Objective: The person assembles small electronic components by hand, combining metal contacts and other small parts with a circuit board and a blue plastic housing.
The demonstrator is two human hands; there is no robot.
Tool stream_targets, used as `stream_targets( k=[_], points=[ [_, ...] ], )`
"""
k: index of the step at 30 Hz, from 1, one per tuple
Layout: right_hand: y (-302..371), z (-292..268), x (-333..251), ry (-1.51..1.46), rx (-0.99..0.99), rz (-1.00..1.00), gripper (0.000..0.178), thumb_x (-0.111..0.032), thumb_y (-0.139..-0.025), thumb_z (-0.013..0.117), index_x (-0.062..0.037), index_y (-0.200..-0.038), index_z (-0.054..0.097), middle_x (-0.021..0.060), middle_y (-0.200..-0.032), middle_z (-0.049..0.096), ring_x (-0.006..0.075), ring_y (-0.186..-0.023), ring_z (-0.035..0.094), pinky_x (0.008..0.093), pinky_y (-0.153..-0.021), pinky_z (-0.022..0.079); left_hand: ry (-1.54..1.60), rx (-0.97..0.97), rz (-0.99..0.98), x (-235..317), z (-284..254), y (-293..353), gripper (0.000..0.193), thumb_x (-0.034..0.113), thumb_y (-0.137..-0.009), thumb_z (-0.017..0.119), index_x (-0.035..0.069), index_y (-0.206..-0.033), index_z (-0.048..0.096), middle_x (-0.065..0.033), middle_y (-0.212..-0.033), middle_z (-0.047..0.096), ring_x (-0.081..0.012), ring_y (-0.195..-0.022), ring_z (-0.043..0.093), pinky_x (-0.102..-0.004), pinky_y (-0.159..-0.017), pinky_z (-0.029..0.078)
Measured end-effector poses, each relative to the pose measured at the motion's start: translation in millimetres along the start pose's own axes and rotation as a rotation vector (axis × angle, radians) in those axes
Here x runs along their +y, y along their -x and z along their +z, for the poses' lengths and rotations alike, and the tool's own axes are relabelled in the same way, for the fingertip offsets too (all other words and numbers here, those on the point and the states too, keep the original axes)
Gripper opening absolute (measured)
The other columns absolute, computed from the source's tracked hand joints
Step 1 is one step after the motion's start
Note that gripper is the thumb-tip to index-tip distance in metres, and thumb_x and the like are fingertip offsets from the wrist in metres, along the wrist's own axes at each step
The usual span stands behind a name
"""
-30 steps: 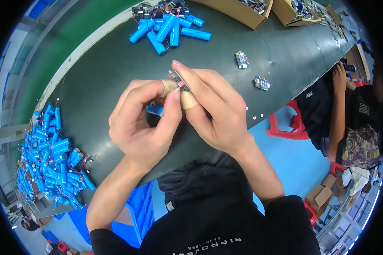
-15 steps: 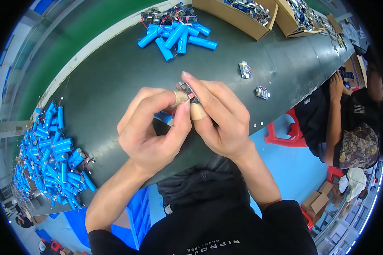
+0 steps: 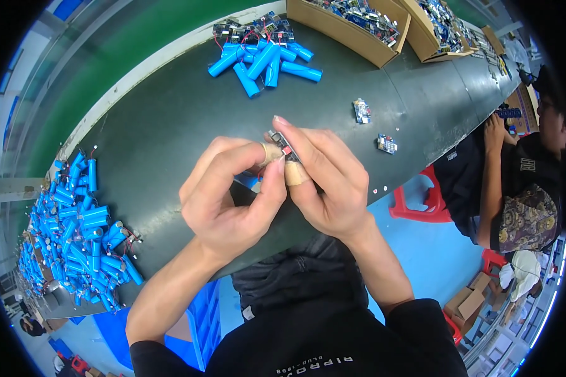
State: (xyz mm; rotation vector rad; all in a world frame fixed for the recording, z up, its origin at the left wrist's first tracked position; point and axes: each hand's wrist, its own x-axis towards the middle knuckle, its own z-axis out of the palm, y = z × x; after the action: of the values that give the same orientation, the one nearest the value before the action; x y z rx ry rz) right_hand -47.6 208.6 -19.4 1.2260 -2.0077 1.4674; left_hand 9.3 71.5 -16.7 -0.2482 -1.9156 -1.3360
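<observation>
Above the table's near edge, my two hands meet at a small circuit board [image 3: 282, 142] with metal ports and a red-and-white socket. My right hand [image 3: 330, 182] grips the board between its thumb and stretched fingers. Thumb and index finger of my left hand [image 3: 226, 188] pinch together at the socket, on what looks like a small wire plug mostly hidden by the fingertips. Under the left fingers a bit of a blue battery cell [image 3: 256, 183] shows. Tan tape wraps a finger of my left hand and the thumb of my right.
Blue cells wired to boards [image 3: 264, 60] lie at the back of the dark table [image 3: 163, 138]. A heap of blue cells [image 3: 75, 232] covers the left end. Two loose boards [image 3: 362, 111] lie at right, below cardboard boxes [image 3: 352, 28] of boards. A co-worker [image 3: 528, 163] sits at far right.
Both hands and the board have shifted slightly down in the picture, and the board's socket side shows more. The pinch and the grip stay the same.
</observation>
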Motion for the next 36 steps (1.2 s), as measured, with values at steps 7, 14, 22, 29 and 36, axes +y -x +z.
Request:
stream_targets(
  k=[7,14,22,29,36],
  points=[
    [0.2,-0.9,0.1,0.002,-0.004,0.000,0.037,0.003,-0.081,0.060,0.0110,-0.117,0.062,0.0196,-0.099,0.067,0.0275,-0.080,0.065,0.0333,-0.070,0.052,0.003,0.005,0.006,0.1,0.2,-0.7,0.021,-0.010,-0.072,0.073,-0.005,-0.089,0.063,-0.0111,-0.079,0.064,-0.0124,-0.062,0.059,-0.0220,-0.052,0.045],
    [0.1,-0.7,0.1,0.003,-0.009,0.001,0.038,0.003,-0.080,0.060,0.0104,-0.117,0.062,0.0188,-0.100,0.067,0.0268,-0.081,0.065,0.0330,-0.070,0.051,0.008,0.015,0.016,-0.5,0.9,-1.2,0.020,-0.010,-0.072,0.073,-0.005,-0.089,0.063,-0.0112,-0.079,0.064,-0.0125,-0.061,0.059,-0.0221,-0.052,0.045],
    [0.6,-1.0,-1.5,0.011,-0.014,0.019,0.038,0.004,-0.080,0.061,0.0083,-0.117,0.063,0.0180,-0.102,0.067,0.0269,-0.081,0.065,0.0335,-0.070,0.051,-0.017,0.017,0.008,1.1,0.7,-0.3,0.019,-0.010,-0.072,0.072,-0.006,-0.089,0.064,-0.0107,-0.077,0.064,-0.0119,-0.060,0.058,-0.0221,-0.051,0.045],
    [2.8,2.0,-0.8,0.047,-0.035,0.056,0.037,0.004,-0.081,0.062,0.0070,-0.118,0.063,0.0167,-0.101,0.068,0.0270,-0.080,0.065,0.0340,-0.071,0.051,-0.070,0.007,-0.077,-2.6,1.3,6.4,0.019,-0.010,-0.074,0.071,-0.006,-0.092,0.065,-0.0099,-0.077,0.063,-0.0125,-0.060,0.059,-0.0232,-0.052,0.046],
    [1.4,1.6,-1.3,0.047,0.017,0.063,0.037,0.004,-0.081,0.062,0.0071,-0.118,0.063,0.0170,-0.100,0.067,0.0269,-0.081,0.065,0.0339,-0.071,0.051,0.015,0.011,-0.077,-1.1,7.9,-1.1,0.020,-0.010,-0.075,0.071,-0.005,-0.093,0.064,-0.0100,-0.077,0.063,-0.0132,-0.062,0.060,-0.0234,-0.054,0.048]
  ],
)
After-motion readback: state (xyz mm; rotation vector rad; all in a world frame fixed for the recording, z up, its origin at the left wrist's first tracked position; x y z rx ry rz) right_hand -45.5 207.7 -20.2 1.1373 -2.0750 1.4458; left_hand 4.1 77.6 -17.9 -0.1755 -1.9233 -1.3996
